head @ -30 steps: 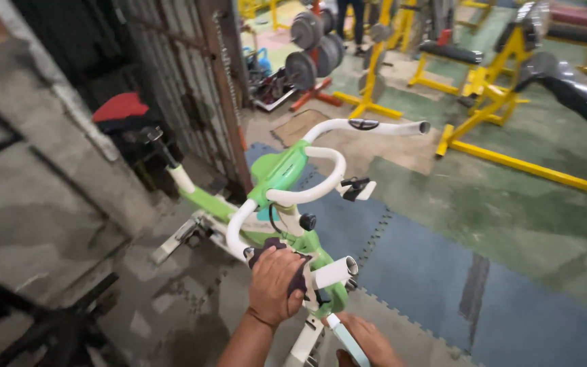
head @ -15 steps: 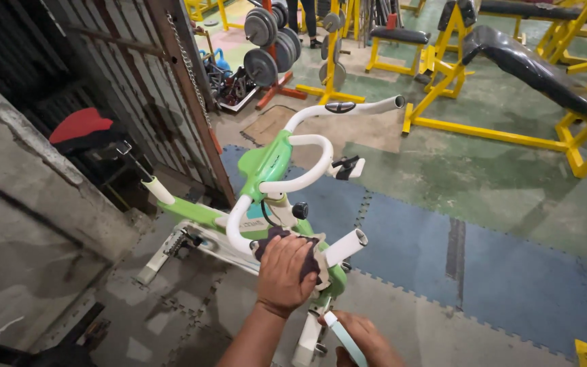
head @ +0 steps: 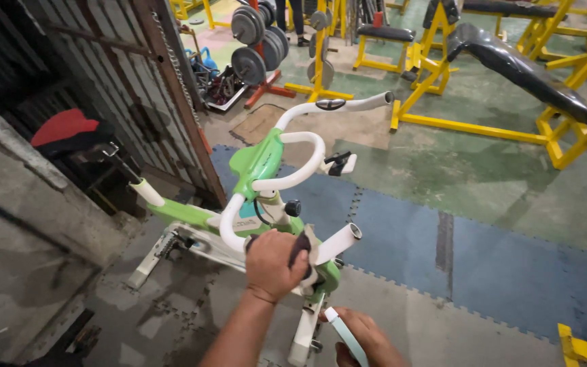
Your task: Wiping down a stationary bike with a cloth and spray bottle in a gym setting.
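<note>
A green and white exercise bike point(head: 259, 170) stands tilted on the floor in front of me, its white handlebars point(head: 307, 146) curving up toward the gym floor. My left hand point(head: 272, 264) is closed around a dark grip on the bike's front frame, just below the handlebars. Low in the frame, my right hand point(head: 365, 336) holds a thin pale blue-white strip point(head: 344, 334) near the bike's white front leg point(head: 305, 333). The bike's red and black saddle point(head: 69, 132) sits at the far left.
A rusty metal gate point(head: 137, 81) stands left of the bike. Weight plates on a rack point(head: 256, 47) are at the back. Yellow benches with black pads point(head: 511, 61) fill the right rear. Blue floor mats point(head: 484, 265) lie to the right; a concrete ledge point(head: 15, 204) is at left.
The view has swung so the bike sits more central and the benches appear farther right. My left hand keeps its grip; my right hand stays low with the strip.
</note>
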